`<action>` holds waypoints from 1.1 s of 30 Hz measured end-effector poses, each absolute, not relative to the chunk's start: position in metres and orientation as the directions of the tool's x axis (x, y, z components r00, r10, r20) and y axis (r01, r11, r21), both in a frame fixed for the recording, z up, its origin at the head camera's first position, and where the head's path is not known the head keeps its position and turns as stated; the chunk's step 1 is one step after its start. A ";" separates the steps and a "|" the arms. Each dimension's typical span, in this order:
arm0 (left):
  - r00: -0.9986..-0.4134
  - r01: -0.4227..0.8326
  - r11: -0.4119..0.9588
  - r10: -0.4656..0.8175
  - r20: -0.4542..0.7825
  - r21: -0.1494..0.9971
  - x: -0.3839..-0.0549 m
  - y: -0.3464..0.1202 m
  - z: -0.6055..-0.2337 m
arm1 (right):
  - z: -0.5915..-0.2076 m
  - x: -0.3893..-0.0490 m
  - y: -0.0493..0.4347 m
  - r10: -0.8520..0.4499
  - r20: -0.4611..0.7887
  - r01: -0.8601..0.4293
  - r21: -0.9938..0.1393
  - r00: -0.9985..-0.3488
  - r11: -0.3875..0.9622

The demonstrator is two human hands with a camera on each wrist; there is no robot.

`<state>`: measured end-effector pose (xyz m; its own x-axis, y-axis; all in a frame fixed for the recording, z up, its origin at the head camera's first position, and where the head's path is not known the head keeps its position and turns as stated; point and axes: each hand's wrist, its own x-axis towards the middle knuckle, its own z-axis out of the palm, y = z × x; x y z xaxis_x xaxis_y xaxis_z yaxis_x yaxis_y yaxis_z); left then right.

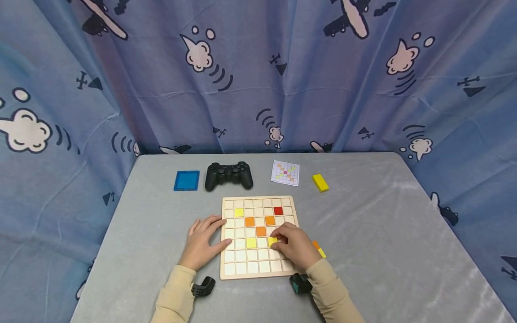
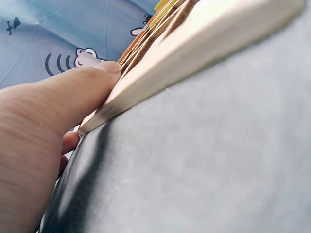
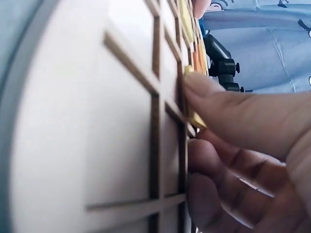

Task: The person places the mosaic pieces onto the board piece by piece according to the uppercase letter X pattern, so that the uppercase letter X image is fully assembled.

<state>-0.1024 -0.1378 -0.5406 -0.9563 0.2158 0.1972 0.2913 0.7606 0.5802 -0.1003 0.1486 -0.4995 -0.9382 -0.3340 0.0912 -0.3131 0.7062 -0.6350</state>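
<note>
A wooden grid board (image 1: 240, 255) with white squares lies on the grey table. My left hand (image 1: 203, 242) rests at its left edge; the thumb (image 2: 92, 87) lies along the rim in the left wrist view. With thumb and fingers, my right hand (image 1: 298, 246) pinches a yellow tile (image 1: 272, 241) over a square right of centre. In the right wrist view the thumb presses on this tile (image 3: 196, 120), which sits slightly above the grid lines. Other tiles lie in the grid: a red tile (image 1: 278, 211), several orange ones (image 1: 260, 231) and two yellow ones (image 1: 251, 242).
Beyond the board are a blue square tray (image 1: 186, 181), a black game controller (image 1: 228, 175), a card with a coloured grid pattern (image 1: 285, 172) and a yellow block (image 1: 321, 183). Orange and yellow tiles (image 1: 322, 252) lie right of the board, partly behind my right hand.
</note>
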 end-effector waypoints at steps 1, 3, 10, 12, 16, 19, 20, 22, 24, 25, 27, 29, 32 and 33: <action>-0.956 0.291 0.761 0.216 0.196 0.580 -0.102 -0.138 -0.540 | -0.500 -0.100 0.149 -0.334 0.098 -0.319 -0.626 -0.937 0.712; -0.957 0.290 0.761 0.215 0.196 0.580 -0.102 -0.137 -0.540 | -0.500 -0.100 0.148 -0.340 0.113 -0.337 -0.602 -0.934 0.724; -0.956 0.293 0.758 0.214 0.201 0.583 -0.102 -0.138 -0.541 | -0.497 -0.098 0.146 -0.358 0.117 -0.365 -0.516 -0.926 0.775; -0.955 0.294 0.757 0.215 0.202 0.583 -0.102 -0.138 -0.541 | -0.496 -0.097 0.146 -0.361 0.117 -0.369 -0.497 -0.925 0.785; -0.955 0.295 0.758 0.218 0.201 0.582 -0.103 -0.138 -0.541 | -0.495 -0.095 0.146 -0.366 0.122 -0.377 -0.478 -0.923 0.793; -0.956 0.292 0.758 0.217 0.197 0.583 -0.103 -0.138 -0.541 | -0.495 -0.095 0.147 -0.374 0.120 -0.382 -0.493 -0.920 0.782; -0.957 0.290 0.758 0.216 0.194 0.584 -0.103 -0.138 -0.540 | -0.494 -0.096 0.149 -0.377 0.112 -0.380 -0.503 -0.919 0.776; -0.958 0.287 0.758 0.216 0.191 0.585 -0.103 -0.138 -0.540 | -0.492 -0.097 0.153 -0.378 0.102 -0.373 -0.522 -0.920 0.767; -0.958 0.286 0.757 0.215 0.189 0.587 -0.103 -0.138 -0.540 | -0.488 -0.097 0.160 -0.367 0.093 -0.356 -0.542 -0.926 0.761; -0.958 0.285 0.757 0.215 0.188 0.588 -0.103 -0.138 -0.540 | -0.485 -0.097 0.165 -0.355 0.091 -0.345 -0.547 -0.930 0.763; -0.957 0.288 0.757 0.216 0.191 0.587 -0.103 -0.138 -0.540 | -0.480 -0.096 0.177 -0.322 0.094 -0.320 -0.542 -0.942 0.777; -0.957 0.290 0.756 0.216 0.195 0.587 -0.103 -0.138 -0.541 | -0.474 -0.093 0.190 -0.284 0.093 -0.289 -0.530 -0.954 0.797; -0.956 0.292 0.757 0.216 0.199 0.584 -0.103 -0.138 -0.542 | -0.467 -0.088 0.210 -0.233 0.070 -0.236 -0.501 -0.970 0.833; -0.956 0.292 0.757 0.215 0.199 0.585 -0.103 -0.138 -0.542 | -0.465 -0.086 0.216 -0.216 0.055 -0.215 -0.493 -0.975 0.843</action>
